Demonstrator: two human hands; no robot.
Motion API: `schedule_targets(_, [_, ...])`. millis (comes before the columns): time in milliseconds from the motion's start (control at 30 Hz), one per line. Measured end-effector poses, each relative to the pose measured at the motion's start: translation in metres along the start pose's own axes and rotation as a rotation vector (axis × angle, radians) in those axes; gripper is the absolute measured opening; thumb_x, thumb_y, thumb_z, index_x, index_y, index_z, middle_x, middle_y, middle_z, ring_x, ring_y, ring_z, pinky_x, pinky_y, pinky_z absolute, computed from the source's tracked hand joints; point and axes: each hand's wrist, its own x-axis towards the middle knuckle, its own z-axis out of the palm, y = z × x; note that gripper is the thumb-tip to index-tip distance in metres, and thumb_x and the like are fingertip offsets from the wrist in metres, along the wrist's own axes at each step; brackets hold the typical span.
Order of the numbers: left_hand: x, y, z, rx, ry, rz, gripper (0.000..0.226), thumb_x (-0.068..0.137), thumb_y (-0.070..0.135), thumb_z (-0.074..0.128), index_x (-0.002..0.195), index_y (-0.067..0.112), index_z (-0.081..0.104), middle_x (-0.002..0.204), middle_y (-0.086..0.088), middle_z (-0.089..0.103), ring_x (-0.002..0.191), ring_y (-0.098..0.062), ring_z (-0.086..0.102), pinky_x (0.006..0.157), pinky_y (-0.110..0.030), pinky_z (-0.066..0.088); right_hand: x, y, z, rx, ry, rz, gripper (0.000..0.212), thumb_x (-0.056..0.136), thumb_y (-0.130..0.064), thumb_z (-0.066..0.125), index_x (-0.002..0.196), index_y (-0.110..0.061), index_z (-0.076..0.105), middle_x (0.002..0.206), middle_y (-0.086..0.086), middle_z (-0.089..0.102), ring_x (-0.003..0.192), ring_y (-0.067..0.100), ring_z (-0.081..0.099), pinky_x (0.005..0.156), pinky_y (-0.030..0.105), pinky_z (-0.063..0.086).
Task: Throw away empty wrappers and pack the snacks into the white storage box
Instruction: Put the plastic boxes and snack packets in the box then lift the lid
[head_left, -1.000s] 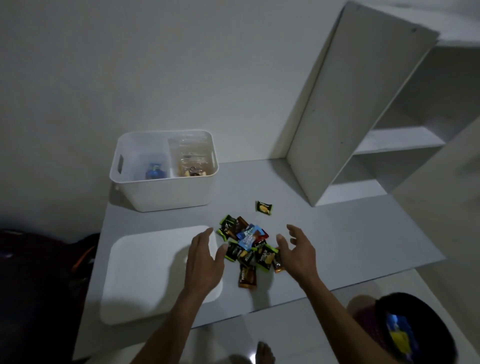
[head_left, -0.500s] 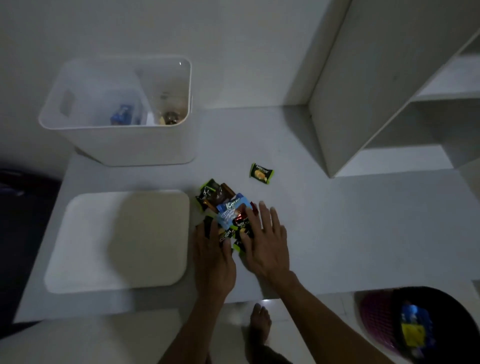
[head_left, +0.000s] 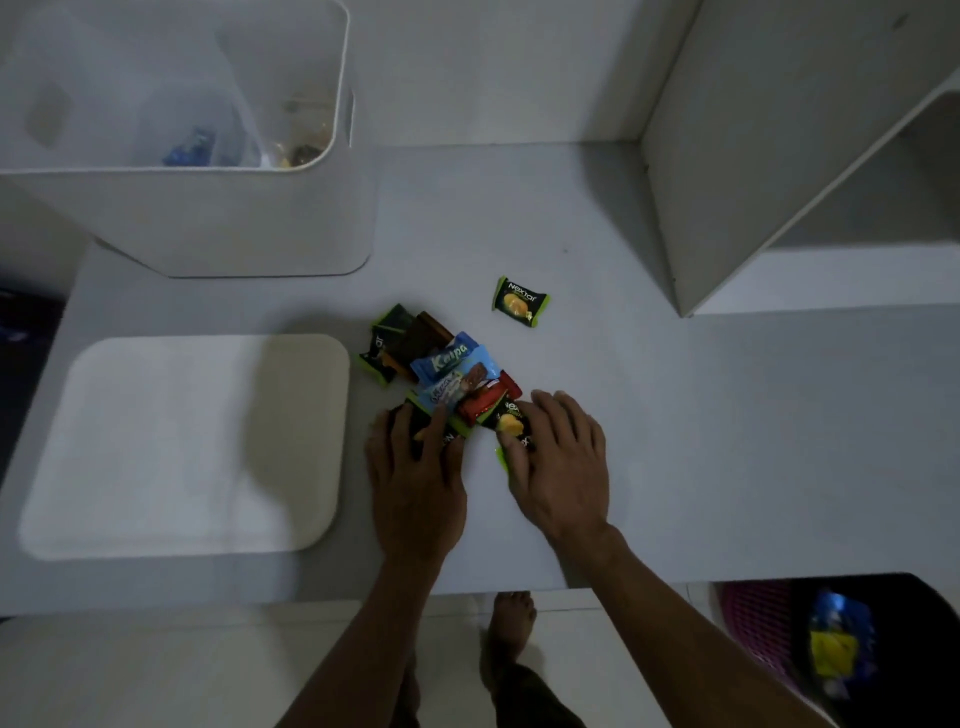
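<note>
A pile of snack packets (head_left: 441, 371) in black-green, blue and red wrappers lies on the grey table (head_left: 675, 441). My left hand (head_left: 415, 473) lies flat on the pile's near left edge, fingers spread over a black-green packet. My right hand (head_left: 558, 462) presses on another black-green packet (head_left: 509, 423) at the pile's near right. Neither hand has anything lifted. One black-green packet (head_left: 520, 301) lies apart, farther back. The white storage box (head_left: 208, 218) stands at the back left, with a few items inside.
The box's white lid (head_left: 192, 447) lies flat left of the pile. A white shelf unit (head_left: 779, 156) rises at the back right. A dark bin (head_left: 841, 644) holding wrappers sits on the floor at lower right. My bare foot shows below the table edge.
The view has dropped closer over the table. Both hands came down from hovering beside the pile onto its near edge, and have now spread slightly apart.
</note>
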Motion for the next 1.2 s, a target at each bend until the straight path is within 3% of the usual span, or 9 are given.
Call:
schedule_targets(167, [0.012,-0.005,0.007,-0.054,0.063,-0.019,0.040,0.098,0.031,0.049,0.134,0.016,0.055,0.133,-0.020,0.050,0.132,-0.039,0.038,0.106,-0.051,0.036,0.023,-0.008,-0.002,-0.115,-0.140,-0.110,0.057,0.100,-0.056,0.034,0.153,-0.038,0.025,0.163,-0.002,0.022,0.148,0.029,0.024,0.107,0.057,0.028])
schedule_targets(300, [0.028,-0.011,0.011,-0.070,0.098,-0.033,0.040,0.098,0.031,0.050,0.134,0.015,0.054,0.129,-0.021,0.049,0.125,-0.040,0.044,0.101,-0.050,0.040,0.044,-0.011,0.007,-0.163,-0.172,-0.194,0.045,0.100,-0.051,0.037,0.140,-0.034,0.046,0.156,-0.004,0.038,0.143,0.030,0.033,0.101,0.066,0.029])
schedule_targets(467, [0.032,-0.011,0.012,-0.067,0.127,-0.052,0.038,0.095,0.032,0.055,0.129,0.015,0.057,0.127,-0.020,0.050,0.121,-0.038,0.045,0.098,-0.049,0.042,0.039,-0.006,0.011,-0.138,-0.014,-0.174,0.036,0.096,-0.053,0.048,0.111,-0.025,0.065,0.135,-0.005,0.058,0.127,0.025,0.049,0.096,0.056,0.036])
schedule_targets(567, [0.033,-0.010,0.012,-0.076,0.136,-0.056,0.039,0.096,0.035,0.053,0.129,0.013,0.058,0.133,-0.020,0.050,0.128,-0.038,0.043,0.103,-0.050,0.039,0.040,-0.013,0.009,-0.114,-0.031,-0.096,0.047,0.097,-0.055,0.044,0.136,-0.028,0.047,0.156,-0.005,0.037,0.132,0.024,0.043,0.100,0.058,0.033])
schedule_targets(667, [0.035,-0.010,0.014,-0.060,0.136,-0.058,0.041,0.099,0.035,0.045,0.133,0.013,0.055,0.141,-0.017,0.049,0.135,-0.037,0.039,0.111,-0.047,0.033,0.046,-0.018,0.012,-0.174,-0.115,-0.203,0.055,0.100,-0.054,0.035,0.152,-0.040,0.023,0.163,-0.008,0.019,0.142,0.029,0.031,0.099,0.069,0.027])
schedule_targets(767, [0.035,-0.010,0.015,-0.064,0.146,-0.067,0.041,0.101,0.033,0.042,0.134,0.012,0.053,0.141,-0.015,0.050,0.135,-0.035,0.039,0.111,-0.045,0.030,0.053,-0.017,0.013,-0.210,-0.185,-0.237,0.049,0.100,-0.056,0.030,0.148,-0.044,0.030,0.161,-0.009,0.026,0.145,0.031,0.027,0.097,0.075,0.023])
schedule_targets(933, [0.034,-0.011,0.015,-0.037,0.146,-0.058,0.040,0.102,0.034,0.040,0.134,0.014,0.053,0.139,-0.014,0.051,0.131,-0.035,0.042,0.107,-0.046,0.034,0.045,-0.012,0.012,-0.200,-0.099,-0.126,0.042,0.097,-0.062,0.036,0.124,-0.036,0.056,0.144,-0.007,0.049,0.134,0.026,0.041,0.099,0.059,0.031])
schedule_targets(1033, [0.032,-0.012,0.016,0.019,0.153,-0.028,0.038,0.100,0.038,0.046,0.130,0.017,0.057,0.132,-0.012,0.056,0.124,-0.033,0.047,0.096,-0.044,0.040,0.036,-0.009,0.011,-0.165,0.020,-0.033,0.039,0.096,-0.060,0.043,0.114,-0.031,0.063,0.127,-0.006,0.059,0.114,0.024,0.050,0.086,0.045,0.038])
schedule_targets(1200, [0.032,-0.010,0.020,0.061,0.215,0.080,0.040,0.100,0.042,0.049,0.126,0.015,0.062,0.112,-0.010,0.064,0.102,-0.031,0.056,0.069,-0.039,0.049,0.033,-0.013,0.019,-0.115,0.094,-0.016,0.036,0.095,-0.054,0.051,0.105,-0.022,0.064,0.106,0.000,0.064,0.091,0.024,0.053,0.067,0.040,0.043])
